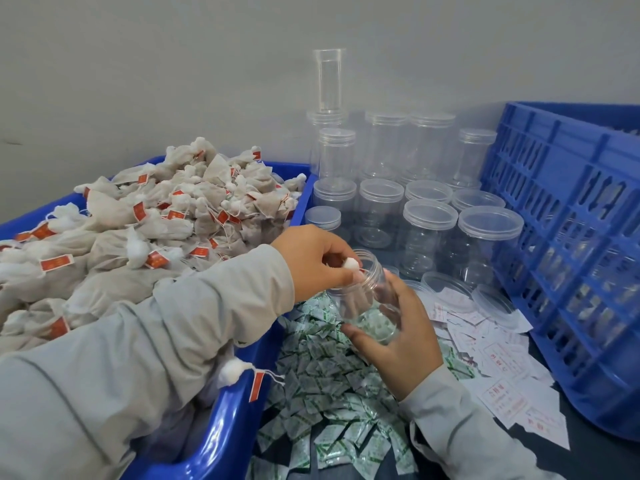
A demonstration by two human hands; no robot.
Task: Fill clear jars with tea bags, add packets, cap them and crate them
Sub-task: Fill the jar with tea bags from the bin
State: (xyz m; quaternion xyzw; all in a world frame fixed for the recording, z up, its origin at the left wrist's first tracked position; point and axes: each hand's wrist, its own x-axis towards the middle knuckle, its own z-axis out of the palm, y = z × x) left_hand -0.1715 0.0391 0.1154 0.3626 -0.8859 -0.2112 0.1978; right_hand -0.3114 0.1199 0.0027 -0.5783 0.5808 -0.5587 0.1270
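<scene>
The left hand [313,261] pinches the white knotted top of a tea bag [350,264] at the mouth of an uncapped clear plastic jar [363,299], fingers curled around it. The right hand [398,336] grips that same jar from below and the side, holding it tilted above a spread of small green-and-white packets [332,403] on the dark table [595,452]. At least one tea bag already shows through the jar's wall.

To the left, a blue plastic tub [225,427] is heaped with grey-white tea bags carrying red paper tags [138,237], too many to count; one bag [230,370] hangs over the tub's near rim with its red tag dangling.

Behind the hands stand capped empty clear jars [429,233]: roughly a dozen can be made out, in two stacked layers, though the back ones blur together so the exact number cannot be told. A tall clear tube [329,81] rises above them against the grey wall. About three loose clear lids [446,284] lie on the table just beside the jars.

To the right of the green packets lies a scatter of white slips with red print [502,386], uncountable. One large blue slotted plastic crate [571,237] stands at the right edge, its wall near the jars.
</scene>
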